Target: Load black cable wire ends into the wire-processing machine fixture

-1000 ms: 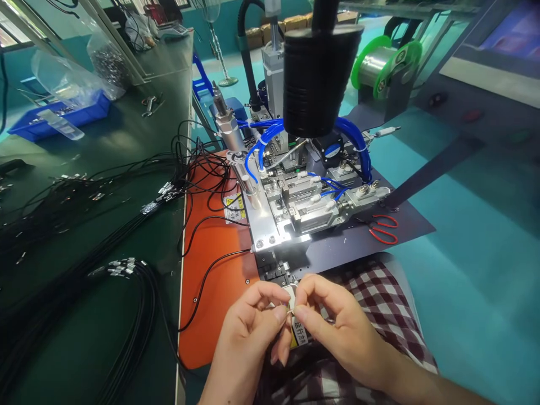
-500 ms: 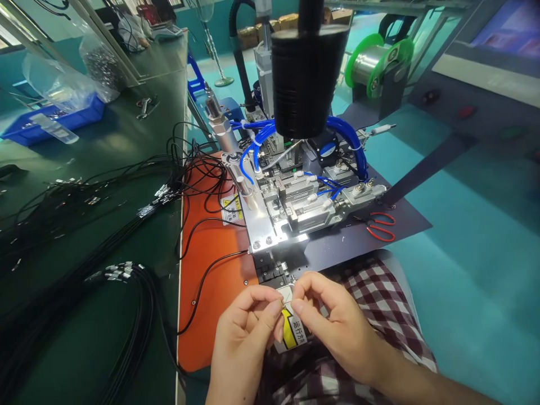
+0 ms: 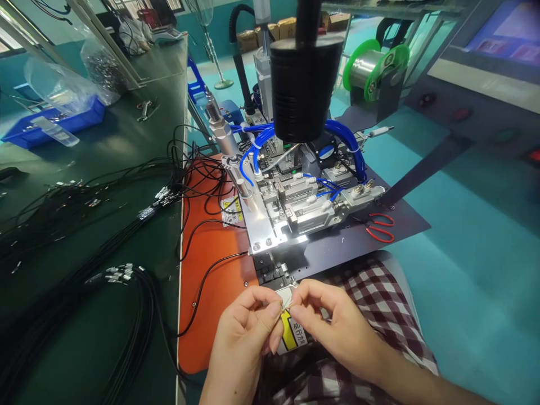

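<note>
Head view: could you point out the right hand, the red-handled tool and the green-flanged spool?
Right hand (image 3: 342, 327): head view, the middle of the hand.
Red-handled tool (image 3: 380, 229): head view, on a red handle loop.
Green-flanged spool (image 3: 363, 71): head view, on the silvery winding.

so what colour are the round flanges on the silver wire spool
The round flanges are green; see the head view.

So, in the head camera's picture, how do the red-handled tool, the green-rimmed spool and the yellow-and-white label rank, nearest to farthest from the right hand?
From the right hand:
1. Yellow-and-white label: just left, by the fingertips.
2. Red-handled tool: ahead and rightward, on the dark plate.
3. Green-rimmed spool: farthest, toward the back right.
</note>
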Available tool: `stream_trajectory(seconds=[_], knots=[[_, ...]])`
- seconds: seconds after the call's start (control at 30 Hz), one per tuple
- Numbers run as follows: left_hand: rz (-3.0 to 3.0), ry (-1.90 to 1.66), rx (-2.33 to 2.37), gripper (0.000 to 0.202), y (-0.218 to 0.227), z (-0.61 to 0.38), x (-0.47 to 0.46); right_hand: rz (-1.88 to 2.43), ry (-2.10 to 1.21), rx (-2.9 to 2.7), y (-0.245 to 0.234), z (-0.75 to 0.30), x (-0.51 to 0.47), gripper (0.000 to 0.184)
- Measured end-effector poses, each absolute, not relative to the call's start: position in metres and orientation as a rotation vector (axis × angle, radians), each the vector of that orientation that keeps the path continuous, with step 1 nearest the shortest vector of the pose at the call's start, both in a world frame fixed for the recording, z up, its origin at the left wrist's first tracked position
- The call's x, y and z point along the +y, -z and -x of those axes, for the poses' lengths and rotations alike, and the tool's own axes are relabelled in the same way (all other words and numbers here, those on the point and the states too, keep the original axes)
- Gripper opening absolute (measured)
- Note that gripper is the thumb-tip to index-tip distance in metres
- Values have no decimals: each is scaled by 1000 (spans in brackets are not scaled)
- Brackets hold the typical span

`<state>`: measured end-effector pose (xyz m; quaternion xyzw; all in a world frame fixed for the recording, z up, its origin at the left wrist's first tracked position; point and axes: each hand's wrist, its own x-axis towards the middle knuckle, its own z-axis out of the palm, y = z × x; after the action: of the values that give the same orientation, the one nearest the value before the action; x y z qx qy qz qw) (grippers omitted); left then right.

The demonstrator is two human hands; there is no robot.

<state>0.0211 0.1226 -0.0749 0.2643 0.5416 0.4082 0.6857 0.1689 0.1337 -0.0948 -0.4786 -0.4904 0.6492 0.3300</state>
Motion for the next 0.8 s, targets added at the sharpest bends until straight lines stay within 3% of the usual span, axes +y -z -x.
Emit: stream_trajectory(seconds=[0.33, 0.47, 0.8], knots=[[-551, -915, 1225, 21, 75, -24, 121, 1269, -1725, -1183, 103, -157, 121, 13], [-564, -872, 1236, 32, 72, -21, 124, 1247, -1673, -1259, 100, -161, 122, 17], [-572, -830, 1271, 21, 76, -20, 123, 1309, -1524, -1387, 106, -166, 124, 13]])
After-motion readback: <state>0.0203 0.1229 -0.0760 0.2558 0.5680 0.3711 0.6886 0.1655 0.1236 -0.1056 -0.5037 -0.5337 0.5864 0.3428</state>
